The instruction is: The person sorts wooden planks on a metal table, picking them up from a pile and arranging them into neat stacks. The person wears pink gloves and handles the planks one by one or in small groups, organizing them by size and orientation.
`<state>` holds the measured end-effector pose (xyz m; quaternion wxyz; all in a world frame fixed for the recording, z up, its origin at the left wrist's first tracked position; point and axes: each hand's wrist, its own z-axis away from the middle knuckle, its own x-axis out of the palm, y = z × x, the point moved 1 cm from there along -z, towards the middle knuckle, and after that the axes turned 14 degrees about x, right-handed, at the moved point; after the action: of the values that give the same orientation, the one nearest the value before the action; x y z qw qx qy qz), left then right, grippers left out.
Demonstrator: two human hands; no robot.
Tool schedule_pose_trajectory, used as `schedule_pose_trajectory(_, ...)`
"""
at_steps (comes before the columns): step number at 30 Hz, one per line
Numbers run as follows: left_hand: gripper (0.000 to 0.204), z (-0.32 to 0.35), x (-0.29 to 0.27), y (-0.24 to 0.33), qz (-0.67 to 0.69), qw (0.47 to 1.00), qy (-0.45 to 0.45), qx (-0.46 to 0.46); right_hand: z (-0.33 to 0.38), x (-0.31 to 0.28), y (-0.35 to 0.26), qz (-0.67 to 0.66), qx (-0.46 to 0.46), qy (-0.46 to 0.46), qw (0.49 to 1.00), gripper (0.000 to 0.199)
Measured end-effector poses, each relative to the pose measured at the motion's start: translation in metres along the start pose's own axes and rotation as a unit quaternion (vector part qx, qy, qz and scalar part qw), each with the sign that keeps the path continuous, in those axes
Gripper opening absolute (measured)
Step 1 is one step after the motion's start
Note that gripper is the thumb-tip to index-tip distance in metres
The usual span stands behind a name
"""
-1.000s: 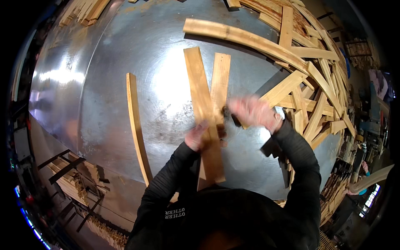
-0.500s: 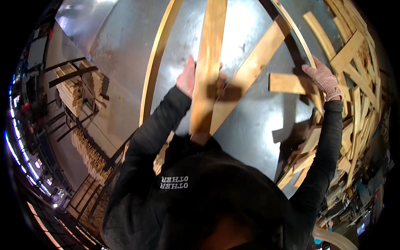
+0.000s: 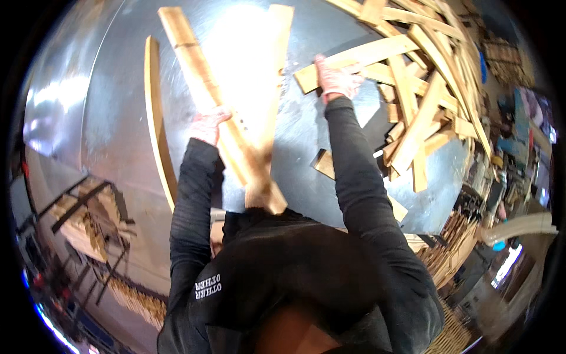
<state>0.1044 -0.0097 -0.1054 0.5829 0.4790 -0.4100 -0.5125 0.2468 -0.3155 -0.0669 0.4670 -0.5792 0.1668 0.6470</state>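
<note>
My left hand (image 3: 209,125), in a pale pink work glove, is closed on the left edge of a long wooden board (image 3: 197,68). That board slants toward my body, and its near end crosses over a second wooden board (image 3: 276,82). Farther right, my gloved right hand (image 3: 339,81) grips the near edge of a flat wooden slat (image 3: 377,52) close to its left end. The slat's other end rests on a pile of slats. Some of the right fingers lie behind or under the wood.
A curved slat (image 3: 154,112) lies left on the metal table (image 3: 121,118). Loose slats (image 3: 421,127) are heaped at right, and a small block (image 3: 324,162) sits beside my right forearm. Stacked wood (image 3: 82,227) stands on a rack at lower left; a pale hose (image 3: 522,227) is at right.
The view has turned, shifting the pile upward. My right hand has moved from an upright curved slat at the right to a flat slat farther forward. The left hand's board now slants left.
</note>
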Motion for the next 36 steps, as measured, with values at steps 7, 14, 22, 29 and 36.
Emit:
schedule_pose_trajectory(7, 0.04, -0.01, -0.025, 0.072, -0.314, 0.946, 0.052, -0.063, 0.047, -0.038, 0.014, -0.369, -0.041, -0.237, 0.898, 0.063)
schedule_pose_trajectory(14, 0.06, 0.035, 0.019, 0.068, -0.517, 0.85, 0.05, -0.091, 0.129, -0.029, 0.14, -0.181, -0.145, -0.239, 0.943, 0.066)
schedule_pose_trajectory(22, 0.081, 0.051, 0.001, 0.056, -0.428, 0.901, 0.062, -0.044, 0.204, -0.023, 0.097, 0.06, -0.235, -0.369, 0.897, 0.067)
schedule_pose_trajectory(29, 0.097, 0.072, 0.021, 0.073, -0.46, 0.884, 0.0, -0.082, 0.196, 0.037, 0.091, 0.078, -0.335, -0.13, 0.93, 0.081)
schedule_pose_trajectory(36, 0.11, 0.077, 0.019, 0.042, -0.471, 0.881, 0.0, 0.049, 0.218, 0.029, 0.062, -0.219, -0.415, -0.398, 0.788, 0.052)
